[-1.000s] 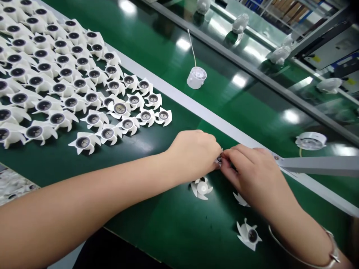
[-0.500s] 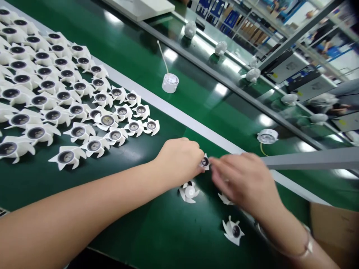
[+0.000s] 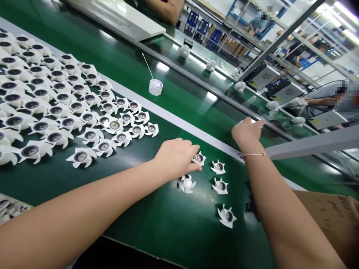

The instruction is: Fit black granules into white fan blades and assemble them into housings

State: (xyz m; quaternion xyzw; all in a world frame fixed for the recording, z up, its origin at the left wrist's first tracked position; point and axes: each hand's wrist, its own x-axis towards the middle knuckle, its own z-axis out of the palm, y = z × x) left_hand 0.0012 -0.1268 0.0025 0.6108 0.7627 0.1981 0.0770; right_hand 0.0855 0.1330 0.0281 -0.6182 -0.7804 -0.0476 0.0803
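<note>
My left hand (image 3: pixel 178 158) is low over the green table, thumb and curled fingers on either side of a small white fan wheel (image 3: pixel 199 158) with a dark round hub. Beneath that hand a second fan wheel (image 3: pixel 187 184) lies with its white hub up. Three more sit just to the right: an upper fan wheel (image 3: pixel 218 167), a middle one and a lower fan wheel (image 3: pixel 227 216). Stretched over the white rail, my right hand (image 3: pixel 247 131) closes around a white round housing (image 3: pixel 240 122), mostly covered by the fingers.
Rows of fan wheels (image 3: pixel 63 98) cover the left side. Another white housing (image 3: pixel 155 87) with a wire stands on the green belt beyond the white rail (image 3: pixel 174 120). A slanted grey post (image 3: pixel 311 144) and a cardboard box (image 3: pixel 327 213) are at right. Other people work behind.
My right hand has left the fan wheels beside my left hand and reached forward to the housing on the belt. My left hand stays by its fan wheel. The view has shifted a little.
</note>
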